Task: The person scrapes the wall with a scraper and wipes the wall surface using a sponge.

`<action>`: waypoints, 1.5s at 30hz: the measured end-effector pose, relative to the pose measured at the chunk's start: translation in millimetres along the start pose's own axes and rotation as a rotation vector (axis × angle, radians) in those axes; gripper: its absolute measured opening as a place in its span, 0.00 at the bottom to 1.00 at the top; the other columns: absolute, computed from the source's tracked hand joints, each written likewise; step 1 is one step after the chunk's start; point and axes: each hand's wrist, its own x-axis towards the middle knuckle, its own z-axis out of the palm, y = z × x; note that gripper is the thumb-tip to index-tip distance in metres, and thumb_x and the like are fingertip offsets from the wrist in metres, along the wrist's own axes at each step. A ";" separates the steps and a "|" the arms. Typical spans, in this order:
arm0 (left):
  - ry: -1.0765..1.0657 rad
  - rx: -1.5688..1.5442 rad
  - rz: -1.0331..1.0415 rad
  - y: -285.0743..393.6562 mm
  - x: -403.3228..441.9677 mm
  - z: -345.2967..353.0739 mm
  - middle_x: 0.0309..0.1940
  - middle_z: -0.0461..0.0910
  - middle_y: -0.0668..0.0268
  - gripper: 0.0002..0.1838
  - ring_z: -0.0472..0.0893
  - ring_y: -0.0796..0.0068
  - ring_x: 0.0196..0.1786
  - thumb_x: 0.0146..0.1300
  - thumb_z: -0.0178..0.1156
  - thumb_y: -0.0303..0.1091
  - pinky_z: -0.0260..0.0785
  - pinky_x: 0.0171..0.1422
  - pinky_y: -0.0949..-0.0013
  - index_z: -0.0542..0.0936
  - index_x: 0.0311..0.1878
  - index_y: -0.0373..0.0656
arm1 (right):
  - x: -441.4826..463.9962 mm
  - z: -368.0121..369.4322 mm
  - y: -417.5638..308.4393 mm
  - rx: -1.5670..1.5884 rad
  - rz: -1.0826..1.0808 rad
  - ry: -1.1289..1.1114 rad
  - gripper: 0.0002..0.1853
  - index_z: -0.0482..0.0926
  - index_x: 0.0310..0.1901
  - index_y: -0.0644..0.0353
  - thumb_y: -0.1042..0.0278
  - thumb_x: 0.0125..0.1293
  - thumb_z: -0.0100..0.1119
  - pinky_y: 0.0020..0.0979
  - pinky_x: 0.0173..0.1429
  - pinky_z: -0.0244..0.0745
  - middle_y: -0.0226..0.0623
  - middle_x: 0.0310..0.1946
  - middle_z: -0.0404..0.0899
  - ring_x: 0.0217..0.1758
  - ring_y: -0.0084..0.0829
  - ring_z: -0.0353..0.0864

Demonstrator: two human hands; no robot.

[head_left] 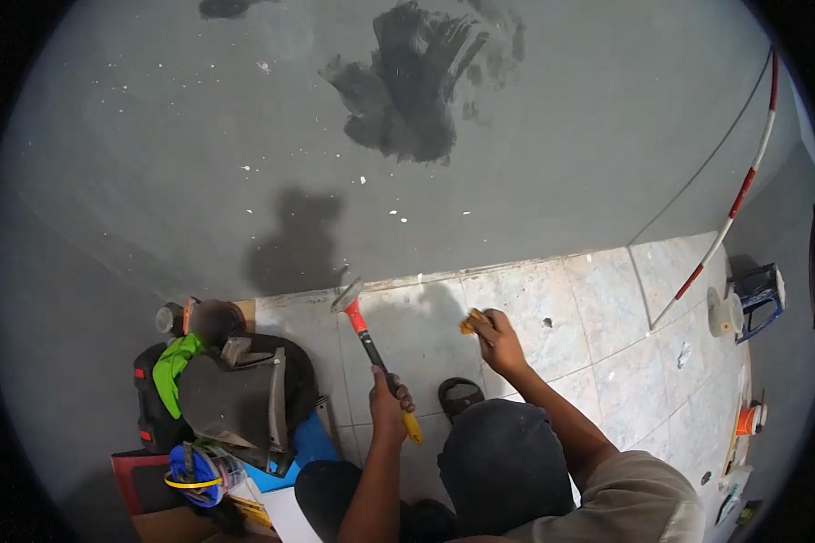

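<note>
My left hand (pixel 388 404) grips the black-and-yellow handle of a scraper (pixel 368 338). The tool has a red neck, and its wide metal head points up towards the foot of the grey wall (pixel 480 217). To the right, my right hand (pixel 495 342) is closed round a small crumpled yellow-brown piece (pixel 471 323), whose material I cannot make out. Neither hand touches the wall. Dark smeared patches (pixel 412 100) and small white specks mark the wall above.
Left, a cluttered pile holds a dark bag (pixel 222 398), green cloth (pixel 174 369) and blue-lidded container (pixel 195 472). A red-and-white pole (pixel 740 195) leans at right, near a blue-black object (pixel 762 303) and orange container (pixel 748 420). A dark sandal (pixel 460 396) stands on the tiled floor (pixel 552 380).
</note>
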 end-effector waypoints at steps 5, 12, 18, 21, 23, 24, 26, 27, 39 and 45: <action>0.038 0.056 -0.046 -10.2 7.6 5.4 0.20 0.62 0.76 0.32 0.63 0.79 0.21 0.79 0.44 0.72 0.59 0.28 0.70 0.71 0.36 0.50 | -78.1 13.5 35.6 0.142 0.382 0.070 0.13 0.87 0.55 0.65 0.81 0.70 0.67 0.31 0.41 0.80 0.44 0.42 0.83 0.38 0.34 0.87; 0.130 0.101 -0.067 -41.4 52.8 -21.2 0.18 0.63 0.73 0.33 0.64 0.76 0.19 0.80 0.42 0.72 0.62 0.26 0.67 0.71 0.36 0.49 | -100.7 35.0 30.1 0.308 0.525 0.037 0.12 0.85 0.53 0.67 0.84 0.69 0.65 0.34 0.44 0.83 0.47 0.46 0.80 0.42 0.40 0.86; 0.257 0.033 -0.121 -55.4 96.9 -45.4 0.18 0.64 0.73 0.33 0.65 0.75 0.18 0.79 0.45 0.72 0.62 0.26 0.66 0.71 0.35 0.49 | -61.6 66.6 53.6 0.612 0.628 0.158 0.11 0.80 0.57 0.69 0.81 0.76 0.57 0.34 0.45 0.84 0.44 0.47 0.80 0.41 0.34 0.86; 0.306 0.041 -0.113 -65.5 117.8 -52.7 0.19 0.65 0.73 0.32 0.65 0.74 0.18 0.79 0.47 0.70 0.62 0.25 0.66 0.71 0.34 0.50 | -55.6 77.3 68.4 0.671 0.643 0.137 0.11 0.79 0.59 0.68 0.77 0.81 0.53 0.33 0.46 0.84 0.42 0.49 0.81 0.41 0.31 0.86; 0.380 -0.002 -0.139 -71.3 126.4 -53.7 0.18 0.66 0.72 0.31 0.66 0.74 0.17 0.80 0.47 0.69 0.62 0.24 0.66 0.70 0.32 0.50 | -36.5 71.3 64.6 0.896 0.792 0.124 0.13 0.77 0.60 0.66 0.70 0.81 0.56 0.34 0.49 0.85 0.38 0.39 0.84 0.44 0.30 0.87; 0.389 0.002 -0.153 -75.7 130.0 -57.3 0.18 0.66 0.72 0.31 0.66 0.74 0.17 0.80 0.47 0.69 0.62 0.24 0.66 0.70 0.32 0.50 | -22.8 63.3 56.9 0.892 0.808 0.119 0.13 0.77 0.60 0.66 0.70 0.81 0.56 0.34 0.49 0.85 0.38 0.39 0.84 0.44 0.30 0.87; 0.408 0.044 -0.103 -84.8 138.8 -64.0 0.18 0.67 0.71 0.31 0.67 0.73 0.17 0.80 0.48 0.68 0.63 0.23 0.65 0.70 0.31 0.50 | 16.7 38.0 34.6 1.159 0.923 0.128 0.13 0.78 0.58 0.66 0.67 0.80 0.60 0.34 0.54 0.84 0.37 0.44 0.85 0.50 0.29 0.85; 0.413 0.043 -0.117 -90.2 142.1 -67.0 0.18 0.67 0.71 0.31 0.67 0.73 0.17 0.80 0.48 0.68 0.63 0.23 0.65 0.70 0.31 0.50 | 39.9 24.6 24.7 1.311 0.950 0.149 0.14 0.79 0.59 0.67 0.66 0.80 0.60 0.32 0.54 0.81 0.37 0.46 0.83 0.51 0.29 0.84; 0.382 0.365 0.154 -134.7 147.9 -99.4 0.24 0.73 0.67 0.24 0.74 0.75 0.20 0.82 0.52 0.56 0.71 0.26 0.65 0.74 0.45 0.41 | 258.2 -3.8 -51.4 -0.116 -0.347 0.672 0.27 0.89 0.58 0.54 0.89 0.57 0.69 0.37 0.50 0.83 0.48 0.51 0.79 0.51 0.46 0.84; 0.380 0.423 -0.031 -115.2 127.6 -107.0 0.29 0.76 0.66 0.21 0.77 0.75 0.24 0.82 0.54 0.54 0.72 0.29 0.66 0.74 0.49 0.42 | 232.9 54.5 -10.7 -0.114 -0.330 0.574 0.25 0.89 0.55 0.57 0.89 0.56 0.71 0.37 0.51 0.81 0.47 0.51 0.81 0.50 0.46 0.83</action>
